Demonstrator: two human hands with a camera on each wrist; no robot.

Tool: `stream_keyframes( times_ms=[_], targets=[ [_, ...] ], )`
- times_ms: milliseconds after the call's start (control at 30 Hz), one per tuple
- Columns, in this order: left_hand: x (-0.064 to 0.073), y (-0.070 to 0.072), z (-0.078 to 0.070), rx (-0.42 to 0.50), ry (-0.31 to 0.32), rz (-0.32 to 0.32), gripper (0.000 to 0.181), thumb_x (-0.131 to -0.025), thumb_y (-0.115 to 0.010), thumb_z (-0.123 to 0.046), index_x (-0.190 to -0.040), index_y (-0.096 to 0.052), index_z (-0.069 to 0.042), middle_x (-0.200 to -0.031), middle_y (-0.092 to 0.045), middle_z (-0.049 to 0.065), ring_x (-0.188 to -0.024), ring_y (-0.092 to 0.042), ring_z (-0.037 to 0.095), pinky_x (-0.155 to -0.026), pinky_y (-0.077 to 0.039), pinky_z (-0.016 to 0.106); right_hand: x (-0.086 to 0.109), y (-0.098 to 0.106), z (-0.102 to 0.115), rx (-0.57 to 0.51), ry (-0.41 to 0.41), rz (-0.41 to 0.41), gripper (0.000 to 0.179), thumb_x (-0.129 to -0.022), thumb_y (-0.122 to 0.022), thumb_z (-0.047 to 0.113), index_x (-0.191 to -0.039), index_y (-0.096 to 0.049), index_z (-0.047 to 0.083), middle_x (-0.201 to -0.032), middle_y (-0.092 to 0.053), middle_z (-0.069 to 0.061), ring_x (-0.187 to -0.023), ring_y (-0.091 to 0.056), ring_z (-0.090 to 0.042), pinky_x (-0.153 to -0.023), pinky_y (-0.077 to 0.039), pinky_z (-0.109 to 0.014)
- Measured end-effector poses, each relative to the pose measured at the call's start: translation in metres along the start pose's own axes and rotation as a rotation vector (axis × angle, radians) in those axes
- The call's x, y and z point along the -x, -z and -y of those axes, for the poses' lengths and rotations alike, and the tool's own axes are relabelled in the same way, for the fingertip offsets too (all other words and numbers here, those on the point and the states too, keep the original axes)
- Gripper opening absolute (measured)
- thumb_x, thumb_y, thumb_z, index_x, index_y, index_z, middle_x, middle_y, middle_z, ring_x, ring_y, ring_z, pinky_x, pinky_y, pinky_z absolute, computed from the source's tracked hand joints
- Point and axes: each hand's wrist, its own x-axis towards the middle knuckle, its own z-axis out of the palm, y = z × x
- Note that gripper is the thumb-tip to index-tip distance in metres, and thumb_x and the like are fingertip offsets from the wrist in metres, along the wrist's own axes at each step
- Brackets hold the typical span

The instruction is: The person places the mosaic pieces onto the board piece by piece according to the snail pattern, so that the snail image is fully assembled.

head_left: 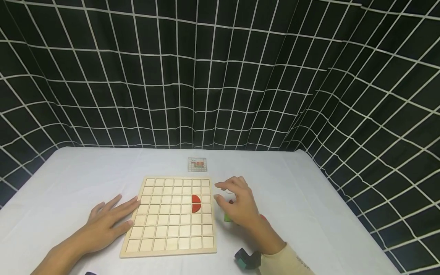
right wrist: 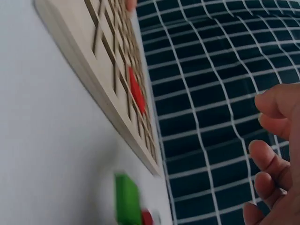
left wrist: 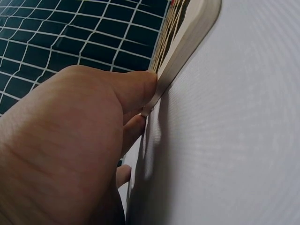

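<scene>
A square wooden grid board [head_left: 172, 230] lies on the table. Two red quarter-round pieces [head_left: 196, 207] sit in neighbouring cells toward its right side, curved edges facing right. At the board's left edge rests my left hand [head_left: 107, 223], fingers spread and thumb touching the wooden rim [left wrist: 187, 44]. My right hand [head_left: 240, 202] hovers just off the board's right edge. Its thumb and index finger stand apart with nothing visible between them. Below it is a green block [right wrist: 126, 199], partly covered by the hand in the head view, with blurred red bits beside it.
A small picture card [head_left: 197, 164] with a grid lies behind the board. White cloth [head_left: 299, 214] covers the table. A dark curtain with white grid lines [head_left: 192, 76] stands at the back and sides. A dark device [head_left: 247, 259] sits at my right wrist.
</scene>
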Motion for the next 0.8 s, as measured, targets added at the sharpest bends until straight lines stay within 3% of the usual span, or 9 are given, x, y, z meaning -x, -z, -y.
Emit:
stream_keyframes(
  times_ms=[200, 400, 600, 800],
  targets=[
    [-0.001, 0.002, 0.001, -0.002, 0.007, 0.018, 0.05, -0.095, -0.058, -0.038, -0.141, -0.052, -0.018, -0.148, -0.042, 0.004, -0.137, -0.022, 0.045, -0.104, 0.003, 0.068, 0.006, 0.028, -0.006, 0.015, -0.097, -0.016, 0.031, -0.076, -0.077, 0.003, -0.104, -0.074, 0.016, -0.089, -0.06, 0.013, -0.09, -0.05, -0.017, -0.072, -0.043, -0.036],
    [0.0, 0.003, 0.001, 0.014, 0.002, 0.021, 0.05, -0.095, -0.059, -0.036, -0.141, -0.052, -0.018, -0.148, -0.042, 0.004, -0.137, -0.021, 0.045, -0.105, 0.005, 0.067, 0.018, 0.045, -0.02, 0.055, -0.143, -0.018, 0.032, -0.077, -0.077, 0.002, -0.106, -0.073, 0.017, -0.09, -0.061, 0.014, -0.093, -0.05, -0.016, -0.073, -0.045, -0.04],
    [0.0, 0.002, 0.0, 0.021, -0.007, 0.014, 0.049, -0.096, -0.058, -0.035, -0.141, -0.051, -0.018, -0.148, -0.042, 0.004, -0.138, -0.021, 0.044, -0.105, 0.005, 0.065, 0.029, 0.052, -0.033, 0.088, -0.222, -0.026, 0.034, -0.077, -0.079, 0.002, -0.106, -0.073, 0.017, -0.089, -0.061, 0.013, -0.094, -0.05, -0.012, -0.073, -0.046, -0.042],
    [0.0, 0.001, -0.001, 0.026, -0.004, 0.016, 0.049, -0.096, -0.058, -0.036, -0.142, -0.051, -0.019, -0.148, -0.042, 0.004, -0.138, -0.021, 0.045, -0.105, 0.006, 0.066, 0.036, 0.05, -0.044, 0.079, -0.273, 0.006, 0.031, -0.078, -0.077, 0.002, -0.107, -0.073, 0.012, -0.089, -0.064, -0.001, -0.094, -0.051, -0.019, -0.075, -0.046, -0.042]
  ],
)
